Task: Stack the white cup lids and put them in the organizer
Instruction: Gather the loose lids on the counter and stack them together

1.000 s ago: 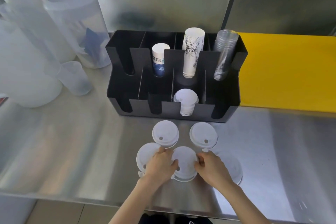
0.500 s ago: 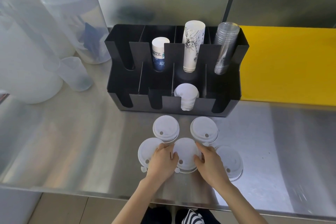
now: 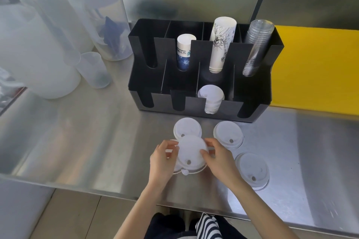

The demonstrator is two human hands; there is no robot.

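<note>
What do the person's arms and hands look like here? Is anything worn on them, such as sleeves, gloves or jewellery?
Both forearms are bare up to the frame edge: no sleeves show. The left hand and right hand wear no gloves, and no rings, watch or bracelets can be seen. The fingernails look short and unpainted, though the image is a little soft there.

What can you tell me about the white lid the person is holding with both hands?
The held white lid is a round, matte plastic cup lid with a small sip hole near its front edge and a little tab below. It is lifted and tilted toward the camera, pinched at its sides by the left hand and right hand. It hangs above the steel counter, partly overlapping another lid behind it.
</note>
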